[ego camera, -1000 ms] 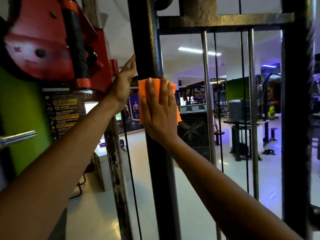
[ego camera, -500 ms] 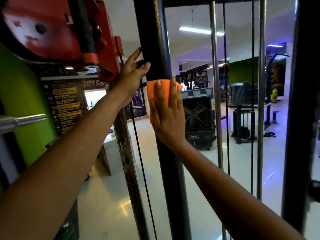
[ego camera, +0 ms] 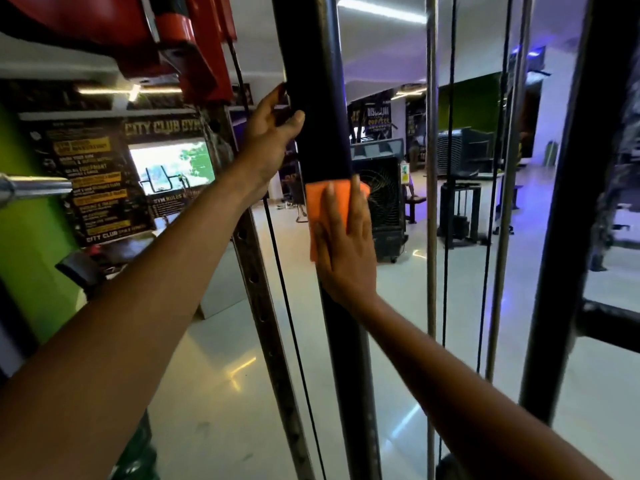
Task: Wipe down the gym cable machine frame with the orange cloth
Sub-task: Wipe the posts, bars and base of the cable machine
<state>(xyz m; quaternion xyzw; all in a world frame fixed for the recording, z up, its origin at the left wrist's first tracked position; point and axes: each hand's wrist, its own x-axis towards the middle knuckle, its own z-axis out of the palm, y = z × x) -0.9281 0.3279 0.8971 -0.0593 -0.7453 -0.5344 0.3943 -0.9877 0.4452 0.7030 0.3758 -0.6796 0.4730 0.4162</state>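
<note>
My flat right hand (ego camera: 346,247) presses the cloth (ego camera: 327,209) against the post (ego camera: 320,98), fingers straight; left hand (ego camera: 268,140) grips it above. I judge much frame left unwiped.

The indoor scene is moderately lit. A ceiling strip light (ego camera: 381,10) at the top glows white, and a bright window (ego camera: 175,166) on the left is overexposed. Purple-blue light tints the far right background. The glossy floor (ego camera: 235,375) carries streaky glare reflections. The black upright post (ego camera: 317,98) reads as near-silhouette with a thin sheen. Wide-angle distortion bows verticals near the edges, and the frame looks soft overall, blurriest at the right edge.
</note>
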